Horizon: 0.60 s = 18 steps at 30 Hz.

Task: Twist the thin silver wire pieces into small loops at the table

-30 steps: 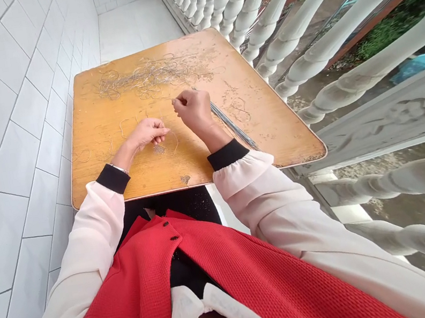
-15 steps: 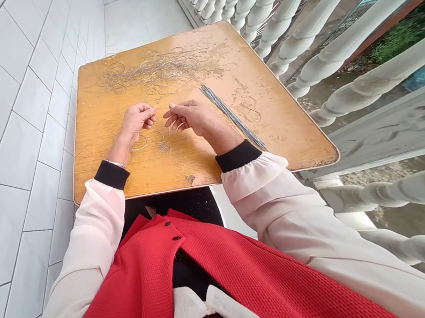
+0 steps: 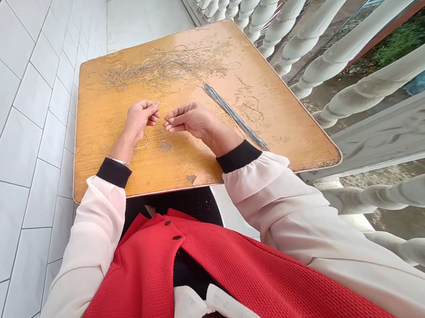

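Your left hand (image 3: 143, 119) and right hand (image 3: 190, 122) met above the wooden tabletop (image 3: 286, 141), fingertips pinched, though any fine wire between them was too small to tell; the wire tangle (image 3: 157, 70) lay beyond, the straight wire bundle (image 3: 234, 116) kept apart at right.

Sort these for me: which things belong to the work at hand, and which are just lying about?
In the work: left hand, right hand, tangled thin wire loops, bundle of straight wires.
Just around: wooden tabletop, white balusters, tiled wall.
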{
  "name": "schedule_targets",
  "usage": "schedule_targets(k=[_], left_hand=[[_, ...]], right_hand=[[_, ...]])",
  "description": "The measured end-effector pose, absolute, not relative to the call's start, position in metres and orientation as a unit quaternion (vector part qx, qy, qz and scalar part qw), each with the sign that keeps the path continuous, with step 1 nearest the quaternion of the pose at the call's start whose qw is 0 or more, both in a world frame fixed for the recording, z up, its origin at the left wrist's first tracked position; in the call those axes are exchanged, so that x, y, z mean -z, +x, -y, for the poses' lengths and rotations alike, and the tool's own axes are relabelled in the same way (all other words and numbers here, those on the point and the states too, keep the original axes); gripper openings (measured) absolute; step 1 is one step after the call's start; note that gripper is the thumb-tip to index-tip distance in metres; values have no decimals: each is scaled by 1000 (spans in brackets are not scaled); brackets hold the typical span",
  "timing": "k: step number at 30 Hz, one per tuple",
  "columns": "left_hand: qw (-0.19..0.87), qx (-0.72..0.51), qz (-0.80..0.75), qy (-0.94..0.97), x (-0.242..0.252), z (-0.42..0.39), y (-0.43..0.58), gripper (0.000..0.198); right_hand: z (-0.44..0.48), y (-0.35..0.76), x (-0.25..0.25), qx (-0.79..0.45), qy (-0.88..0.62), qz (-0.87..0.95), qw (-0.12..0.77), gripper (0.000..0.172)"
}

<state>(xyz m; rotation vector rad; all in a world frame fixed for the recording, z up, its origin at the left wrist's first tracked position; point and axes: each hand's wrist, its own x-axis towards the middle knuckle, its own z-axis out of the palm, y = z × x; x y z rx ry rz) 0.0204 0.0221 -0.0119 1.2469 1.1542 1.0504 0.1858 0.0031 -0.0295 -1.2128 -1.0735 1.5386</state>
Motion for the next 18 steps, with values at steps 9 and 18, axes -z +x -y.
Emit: schedule_targets(k=[9,18], left_hand=[[544,-367,-484,579,14,-26,14,37],[553,-263,-475,632,16,-13,25,42]], right_hand=[[-7,198,24,-580,-522,486,394,20],[-11,198,28,-516,-525,515,439,17]])
